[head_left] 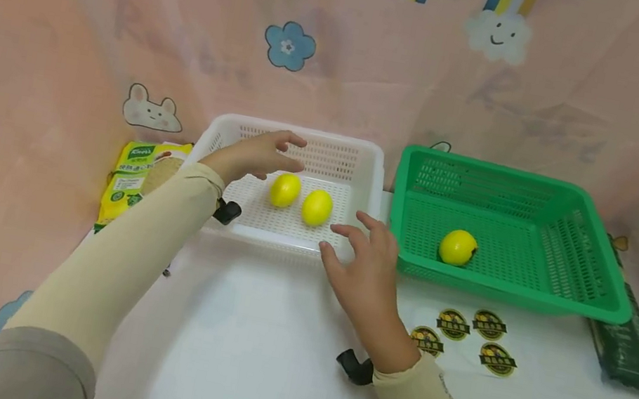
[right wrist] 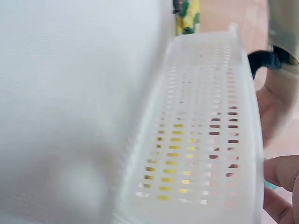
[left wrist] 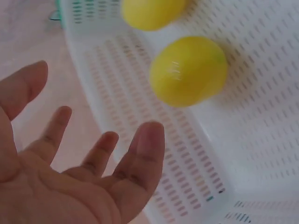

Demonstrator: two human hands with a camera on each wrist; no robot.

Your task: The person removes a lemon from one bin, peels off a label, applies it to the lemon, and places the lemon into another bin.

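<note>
A pink patterned cloth (head_left: 342,107) hung behind a white table (head_left: 241,350). The fingers (left wrist: 148,151) of the left hand (head_left: 259,157) were spread and loosely bent, holding nothing; the hand hung above the white basket (head_left: 267,239), apparently held high so that the wrist cleared the rim. The right hand (head_left: 362,275) also had its fingers parted and gripped no fruit. It was by the basket's front right corner; whether it touched the rim I could not tell.

Just beyond the left fingers, apart from them, the left lemon (head_left: 285,191) and the right lemon (head_left: 316,208) lay near each other on the white basket's floor, where the walls probably served to stop them rolling away. To the right stood the green basket (head_left: 509,290), side by side with the white one, likely so that both were within easy reach. A third lemon (head_left: 456,247) sat in it, near the front wall.

Farther out, four stickers (head_left: 498,359) lay flat before the green basket. A yellow bag (head_left: 129,187) on the far left and a dark packet (head_left: 632,354) on the far right seemed set aside, leaving the baskets the middle.
</note>
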